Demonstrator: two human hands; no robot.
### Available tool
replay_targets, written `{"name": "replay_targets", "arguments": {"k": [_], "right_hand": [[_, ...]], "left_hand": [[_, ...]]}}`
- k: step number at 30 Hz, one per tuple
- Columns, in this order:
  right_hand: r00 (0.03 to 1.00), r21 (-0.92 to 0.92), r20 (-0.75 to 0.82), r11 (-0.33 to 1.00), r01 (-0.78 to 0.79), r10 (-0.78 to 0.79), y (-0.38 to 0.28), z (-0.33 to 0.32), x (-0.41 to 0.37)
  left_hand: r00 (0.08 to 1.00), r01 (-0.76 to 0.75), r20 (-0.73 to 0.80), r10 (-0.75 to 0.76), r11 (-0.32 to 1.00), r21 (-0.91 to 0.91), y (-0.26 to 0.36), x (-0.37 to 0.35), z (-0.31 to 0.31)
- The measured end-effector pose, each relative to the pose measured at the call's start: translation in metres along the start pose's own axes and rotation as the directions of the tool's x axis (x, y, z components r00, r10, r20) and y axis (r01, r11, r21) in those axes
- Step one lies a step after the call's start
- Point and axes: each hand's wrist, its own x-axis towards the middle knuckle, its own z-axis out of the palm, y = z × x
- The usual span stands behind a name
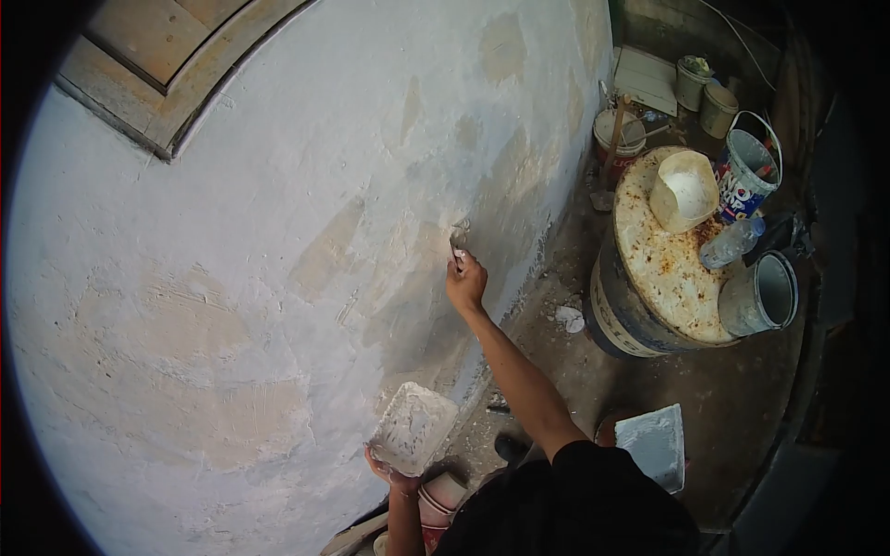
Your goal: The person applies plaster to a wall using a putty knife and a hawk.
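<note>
My right hand (pixel 466 282) is closed round the handle of a small putty knife (pixel 455 245), its blade against the wall (pixel 371 176). Pale filler shows at the blade's tip. The wall is whitish, with several beige patches of filler around the knife and to the left. Lower down, my left hand (pixel 393 474) grips the near end of a shallow rectangular plastic tray (pixel 414 430), smeared inside with whitish filler. The tray is tilted and close to the wall.
On the right stands a rusty-topped drum (pixel 663 278) bearing a cut plastic container (pixel 684 192), a plastic bottle (pixel 732 243) and buckets (pixel 760 294). Another bucket (pixel 619 132) stands behind it. A white rectangular container (pixel 652 448) is beside me. A wooden frame (pixel 185 93) is at upper left.
</note>
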Motion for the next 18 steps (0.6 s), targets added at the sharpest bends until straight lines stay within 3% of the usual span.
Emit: {"name": "replay_targets", "arguments": {"k": [6,7,10,11,16,18], "right_hand": [[0.973,0.148,0.114,0.972,0.185,-0.202,-0.026,-0.023,-0.022],[0.968,0.192,0.163,0.969,0.156,-0.188,-0.029,-0.025,-0.027],[0.976,0.202,0.177,0.975,0.088,-0.124,-0.031,-0.042,-0.036],[0.957,0.174,0.277,0.976,-0.134,0.082,-0.029,-0.055,-0.037],[0.923,0.646,0.030,0.697,-0.312,0.385,0.042,-0.067,-0.016],[0.925,0.654,0.042,0.689,-0.311,0.377,0.070,-0.061,0.008]], "left_hand": [[1.000,0.022,0.007,-0.022,1.000,-0.001,-0.001,0.003,0.004],[1.000,0.023,0.004,-0.023,1.000,-0.006,-0.002,0.004,0.006],[0.999,0.034,-0.007,-0.034,0.999,-0.001,-0.005,0.009,0.007],[0.999,0.036,-0.010,-0.036,0.999,0.003,-0.005,0.011,0.007],[0.998,0.056,-0.018,-0.056,0.998,-0.028,-0.002,0.008,0.014],[0.998,0.058,-0.031,-0.059,0.998,-0.024,0.000,0.004,0.010]]}}
